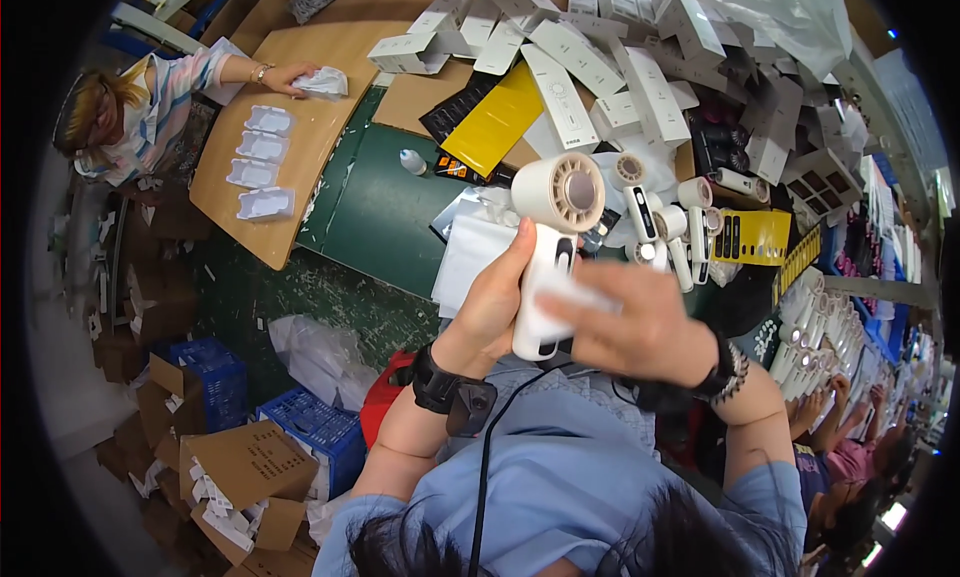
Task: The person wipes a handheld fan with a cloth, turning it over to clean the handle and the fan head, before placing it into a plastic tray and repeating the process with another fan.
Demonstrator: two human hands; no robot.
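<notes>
Open green desk (375,212) lies left of the fan (553,247); boxes (600,67) crowd beyond, more fans (668,222) block right, perhaps touching.

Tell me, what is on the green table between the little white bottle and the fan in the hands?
In the head view, between the small white bottle and the handheld fan lie a black-and-orange flat pack and crinkled clear plastic bags on the green table.

A cream-white handheld fan (552,239) stands roughly upright above the table, round grilled head on top, handle below, apparently with a pale wrap across it.
</notes>
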